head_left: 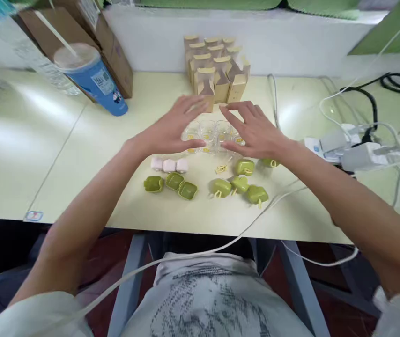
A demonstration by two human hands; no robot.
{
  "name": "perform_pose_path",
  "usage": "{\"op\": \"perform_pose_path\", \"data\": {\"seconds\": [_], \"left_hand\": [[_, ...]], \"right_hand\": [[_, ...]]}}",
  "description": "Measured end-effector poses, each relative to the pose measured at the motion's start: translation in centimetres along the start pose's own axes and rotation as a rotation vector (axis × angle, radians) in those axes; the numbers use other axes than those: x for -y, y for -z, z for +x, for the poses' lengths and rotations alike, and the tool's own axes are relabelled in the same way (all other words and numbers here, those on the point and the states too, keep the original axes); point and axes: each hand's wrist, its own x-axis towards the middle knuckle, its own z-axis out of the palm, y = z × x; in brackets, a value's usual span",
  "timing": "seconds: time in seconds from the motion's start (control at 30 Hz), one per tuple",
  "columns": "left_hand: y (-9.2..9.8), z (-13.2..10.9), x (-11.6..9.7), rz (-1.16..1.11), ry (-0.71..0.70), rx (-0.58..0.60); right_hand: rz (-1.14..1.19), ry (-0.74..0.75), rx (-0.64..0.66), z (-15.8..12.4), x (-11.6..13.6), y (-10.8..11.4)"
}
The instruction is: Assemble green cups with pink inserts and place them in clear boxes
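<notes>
My left hand [174,127] and my right hand [252,128] hover flat over a cluster of small clear plastic cases [209,133] in the middle of the pale table [80,154]. Fingers of both hands are stretched out and hold nothing; whether they touch the cases I cannot tell. Below the left hand lie three pale pink blocks [169,164] and three open green cases [174,184]. Several closed green cases [242,182] with yellow clips lie below the right hand. A loose yellow clip [221,168] sits between them.
Several tan cardboard boxes [216,70] stand in rows behind the hands. A blue cup with a straw [92,77] and a brown carton [91,35] stand at the back left. White chargers and cables [354,145] lie at the right. A white cable [221,245] crosses my lap.
</notes>
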Motion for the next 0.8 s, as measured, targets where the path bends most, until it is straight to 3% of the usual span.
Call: {"op": "perform_pose_path", "data": {"seconds": [0.1,0.17,0.23,0.33,0.43,0.5,0.63,0.8], "left_hand": [[2.3,-7.4,-4.6,-0.017,0.06,-0.166],[2.3,-11.6,-6.8,-0.05,0.054,-0.124],[0.8,-14.9,-8.2,-0.031,0.093,-0.098],[-2.5,-17.5,-9.0,-0.003,0.126,-0.201],[-5.0,-18.2,-9.4,0.009,0.188,-0.247],[-5.5,-18.1,-9.8,0.022,0.215,-0.27],[-5.1,-18.2,-10.9,0.031,0.24,-0.288],[-4.0,-19.4,-12.3,0.123,0.35,-0.186]], "right_hand": [[0.022,0.023,0.065,-0.1,6.3,2.6],[0.072,0.09,0.19,0.0,10.9,3.4],[0.088,0.123,0.262,0.3,15.2,3.4],[0.068,0.018,0.348,0.8,19.6,2.1],[0.092,-0.099,0.415,0.6,21.2,0.7],[0.128,-0.146,0.423,0.2,21.4,0.4],[0.15,-0.203,0.423,-0.7,21.6,0.8],[0.119,-0.236,0.404,-1.5,22.4,1.1]]}}
